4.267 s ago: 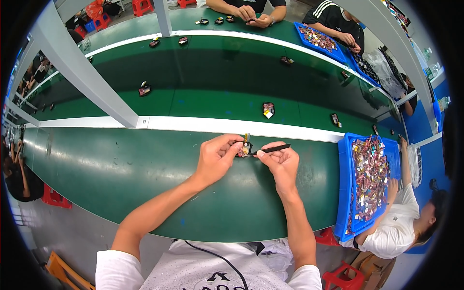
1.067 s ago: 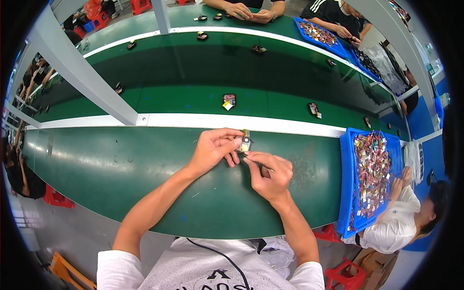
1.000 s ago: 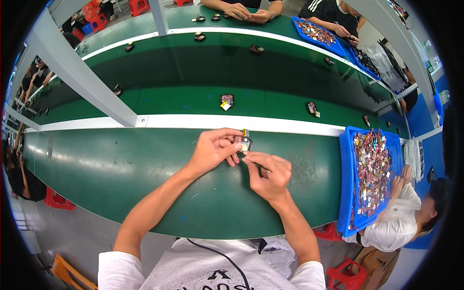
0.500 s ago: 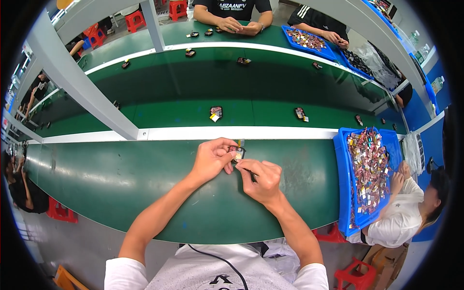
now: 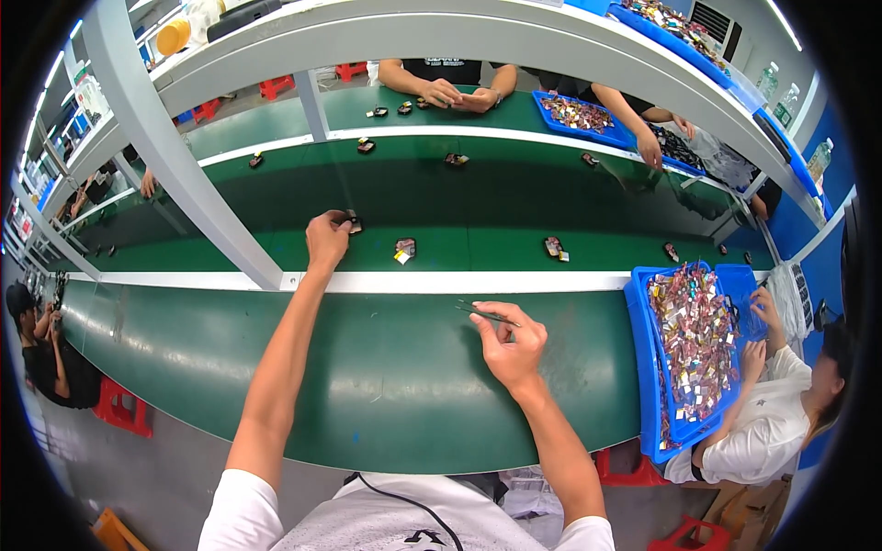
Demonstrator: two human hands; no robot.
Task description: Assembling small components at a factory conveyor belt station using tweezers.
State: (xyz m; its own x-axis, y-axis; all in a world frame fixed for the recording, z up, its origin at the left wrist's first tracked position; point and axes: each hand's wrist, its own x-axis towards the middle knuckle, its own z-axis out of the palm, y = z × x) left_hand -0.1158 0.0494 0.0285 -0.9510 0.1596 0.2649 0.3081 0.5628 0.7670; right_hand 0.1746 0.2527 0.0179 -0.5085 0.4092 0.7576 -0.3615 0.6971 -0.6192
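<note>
My left hand (image 5: 328,241) is stretched out over the green conveyor belt (image 5: 413,197), beyond the white rail. Its fingertips pinch a small black part (image 5: 356,223) with a pale patch, at or just above the belt surface. Over the near green bench, my right hand (image 5: 514,344) grips a pair of dark tweezers (image 5: 491,316), tips pointing left and away from any part. On the belt right of my left hand lies a similar black part with a white and yellow tag (image 5: 404,250). Another such part (image 5: 555,248) lies further right.
Blue trays (image 5: 650,367) heaped with small tagged pieces stand at the bench's right end, beside a person in white (image 5: 767,404). A white rail (image 5: 459,281) and a slanted grey post (image 5: 184,147) edge the belt. People work across it, near another blue tray (image 5: 542,110).
My left hand has moved from beside my right hand, forward and left over the belt, carrying the small black part. My right hand keeps the tweezers over the bench. The view has tilted upward.
</note>
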